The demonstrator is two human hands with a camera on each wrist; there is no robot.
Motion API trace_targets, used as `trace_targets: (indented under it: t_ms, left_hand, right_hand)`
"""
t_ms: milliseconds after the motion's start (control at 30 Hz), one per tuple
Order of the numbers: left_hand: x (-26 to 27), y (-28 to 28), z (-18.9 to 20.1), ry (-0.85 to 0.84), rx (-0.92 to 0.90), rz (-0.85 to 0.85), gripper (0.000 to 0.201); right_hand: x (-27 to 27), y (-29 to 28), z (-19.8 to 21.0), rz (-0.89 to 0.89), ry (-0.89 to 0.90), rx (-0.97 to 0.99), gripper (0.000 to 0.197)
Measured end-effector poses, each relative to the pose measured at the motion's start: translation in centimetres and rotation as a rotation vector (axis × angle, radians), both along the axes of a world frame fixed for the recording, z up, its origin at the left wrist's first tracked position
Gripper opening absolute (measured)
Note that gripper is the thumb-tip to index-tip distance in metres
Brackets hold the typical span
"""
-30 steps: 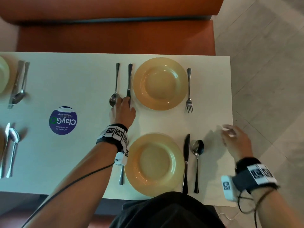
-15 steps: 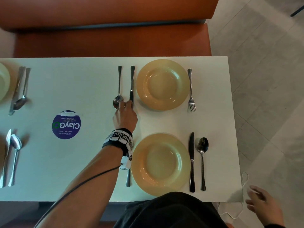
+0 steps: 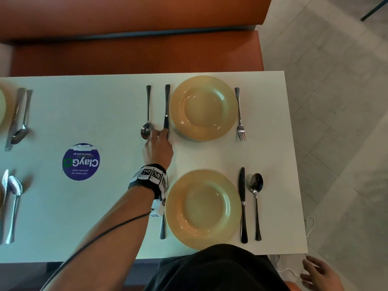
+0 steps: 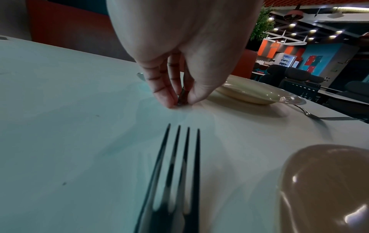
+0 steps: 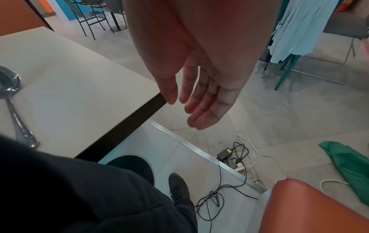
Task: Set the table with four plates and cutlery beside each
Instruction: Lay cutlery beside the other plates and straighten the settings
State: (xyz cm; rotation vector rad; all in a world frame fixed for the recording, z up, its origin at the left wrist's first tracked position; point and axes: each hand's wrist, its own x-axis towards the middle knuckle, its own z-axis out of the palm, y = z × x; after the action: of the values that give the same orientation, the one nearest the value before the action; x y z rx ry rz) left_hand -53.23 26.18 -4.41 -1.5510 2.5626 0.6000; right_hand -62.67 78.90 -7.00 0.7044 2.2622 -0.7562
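Note:
Two yellow plates lie on the white table (image 3: 105,114): the far plate (image 3: 202,108) and the near plate (image 3: 202,208). My left hand (image 3: 158,143) pinches the blade tip of the far knife (image 3: 167,108) between thumb and fingers, seen close in the left wrist view as the knife tip (image 4: 182,98). A spoon (image 3: 147,114) lies just left of that knife, a fork (image 3: 239,114) right of the far plate. Beside the near plate lie a knife (image 3: 242,204), a spoon (image 3: 256,202) and a fork (image 4: 175,173). My right hand (image 3: 319,274) hangs relaxed and holds nothing, off the table's corner.
An orange bench (image 3: 134,53) runs along the far side. More cutlery (image 3: 19,118) and a plate edge sit at the left end. A round blue sticker (image 3: 81,161) marks the table. Cables and a power adapter (image 5: 225,153) lie on the floor at right.
My right hand left the table's right edge and dropped down beside my body. My left hand stayed at the far knife's tip beside the far plate.

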Motion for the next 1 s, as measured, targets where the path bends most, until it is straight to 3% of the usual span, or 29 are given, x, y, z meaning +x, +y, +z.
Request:
trace_targets:
  t_ms: [267, 467, 700, 1000]
  left_hand:
    - [0.1, 0.1, 0.4, 0.053, -0.012, 0.005, 0.034]
    - [1.4, -3.0, 1.3, 0.177, -0.140, 0.148, 0.037]
    - [1.3, -6.2, 0.5, 0.020, 0.079, 0.206, 0.056]
    - [0.1, -5.0, -0.1, 0.071, 0.120, 0.151, 0.050]
  right_hand:
    - [-1.4, -0.9, 0.3, -0.003, 0.002, -0.051, 0.024]
    - [-1.2, -0.7, 0.8, -0.016, -0.035, -0.053, 0.028]
    - [-0.4, -0.7, 0.8, -0.009, -0.065, -0.042, 0.030]
    - [-0.3, -1.5, 1.3, -0.005, -0.069, -0.049, 0.027]
